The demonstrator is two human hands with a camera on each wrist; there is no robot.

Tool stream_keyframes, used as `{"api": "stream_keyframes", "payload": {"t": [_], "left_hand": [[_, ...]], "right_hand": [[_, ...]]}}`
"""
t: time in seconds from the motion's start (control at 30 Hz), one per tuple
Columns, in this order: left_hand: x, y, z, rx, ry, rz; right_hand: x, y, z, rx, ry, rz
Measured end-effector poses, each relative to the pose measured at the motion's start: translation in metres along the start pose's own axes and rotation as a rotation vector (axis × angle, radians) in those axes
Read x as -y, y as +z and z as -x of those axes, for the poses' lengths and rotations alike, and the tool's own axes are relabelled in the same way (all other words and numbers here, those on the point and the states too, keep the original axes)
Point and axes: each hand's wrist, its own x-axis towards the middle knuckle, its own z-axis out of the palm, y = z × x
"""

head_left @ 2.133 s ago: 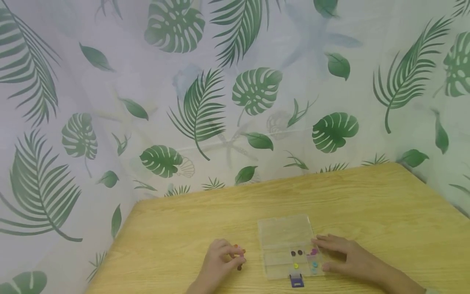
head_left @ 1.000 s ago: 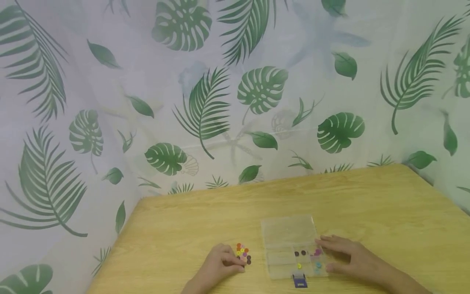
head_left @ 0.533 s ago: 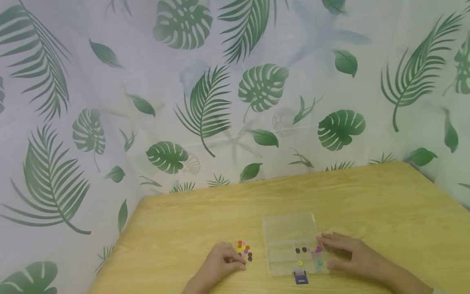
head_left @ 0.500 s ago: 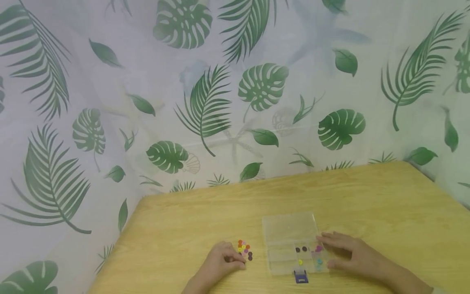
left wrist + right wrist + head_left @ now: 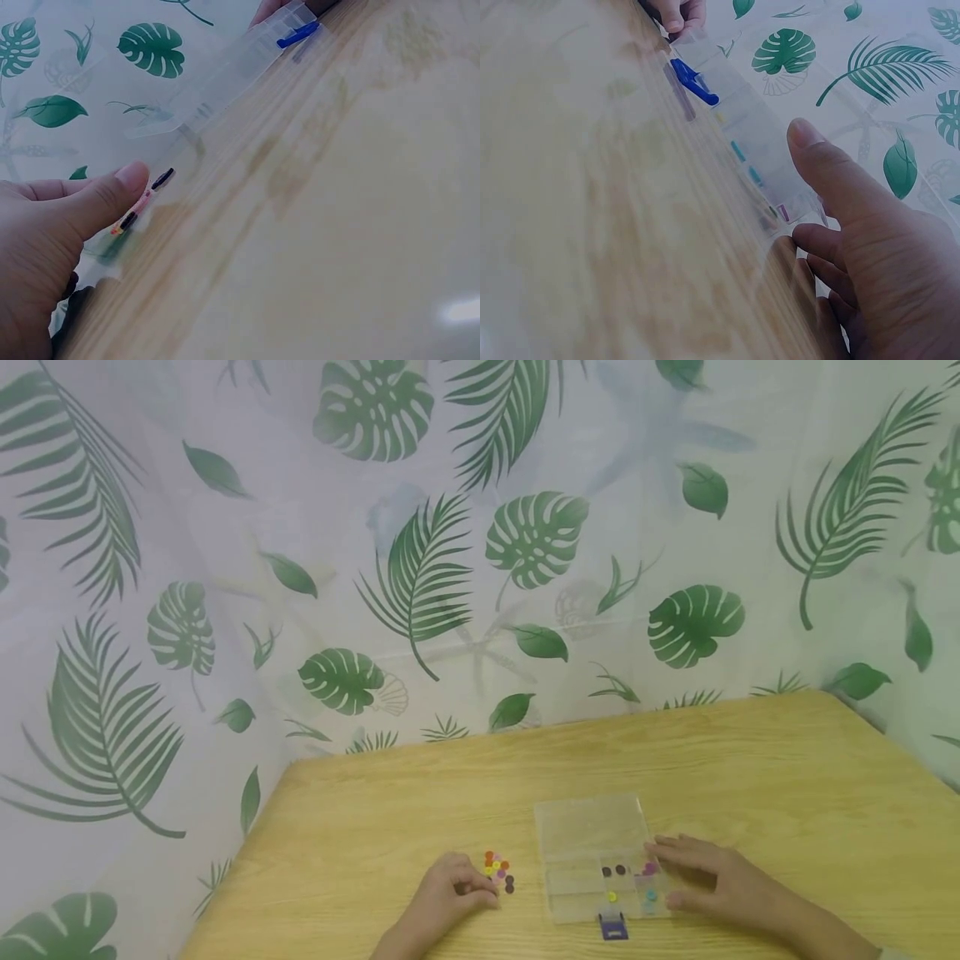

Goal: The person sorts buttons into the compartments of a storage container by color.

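My left hand (image 5: 450, 893) rests at the near left side of a small pile of coloured buttons (image 5: 505, 866) in orange, yellow, pink and black. Its thumb and forefinger come together at the pile's edge; whether a button is between them I cannot tell. In the left wrist view the thumb (image 5: 131, 180) overlaps part of the pile. A clear plastic box (image 5: 573, 881) lies with its lid (image 5: 588, 821) open. Several compartments hold black, yellow, purple and turquoise buttons (image 5: 651, 896). Against the box's right side lies my right hand (image 5: 712, 881), thumb and fingers extended and spread apart.
A blue latch (image 5: 613, 928) sticks out from the box's front edge. The wood-grain table (image 5: 390, 810) meets a leaf-patterned cloth (image 5: 450, 568) along its back edge.
About two seconds ago my left hand covered most of the buttons. It has drawn back toward me and uncovered them. My right hand stays by the box.
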Motion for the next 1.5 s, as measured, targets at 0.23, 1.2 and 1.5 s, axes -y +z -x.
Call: {"api": "stream_keyframes", "payload": {"t": [0.23, 1.2, 1.5], "left_hand": [[-0.002, -0.001, 0.002, -0.061, -0.009, 0.024], [-0.015, 0.032, -0.039, -0.298, 0.387, 0.031], [-0.024, 0.044, -0.055, -0.287, 0.415, 0.018]], "right_hand": [[-0.001, -0.001, -0.001, 0.014, -0.012, 0.001], [-0.002, -0.001, -0.001, 0.001, -0.003, 0.107], [-0.003, 0.0, -0.002, -0.004, -0.026, 0.156]]}}
